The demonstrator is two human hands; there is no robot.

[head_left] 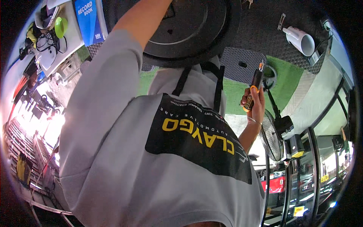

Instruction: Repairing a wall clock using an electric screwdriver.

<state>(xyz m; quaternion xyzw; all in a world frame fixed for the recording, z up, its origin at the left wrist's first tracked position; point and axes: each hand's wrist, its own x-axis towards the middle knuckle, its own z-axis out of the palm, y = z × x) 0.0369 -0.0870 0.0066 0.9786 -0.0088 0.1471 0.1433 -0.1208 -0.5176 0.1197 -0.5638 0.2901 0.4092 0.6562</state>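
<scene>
My right hand is closed around a black-and-orange handheld tool, held upright at my right side. The tool has a thick handle and a narrow, clear and orange tip; its exact kind I cannot make out. My left forearm reaches over a large round black object with raised rings, in front of my lap. That forearm leaves the picture at the upper edge, so my left hand is hidden. The round object's far side is cut off too.
A white cylinder lies on the dark textured mat at far right. A fan stands beside my right arm, near glass panels. Green matting lies below. At left, a blue record book rests on a white table.
</scene>
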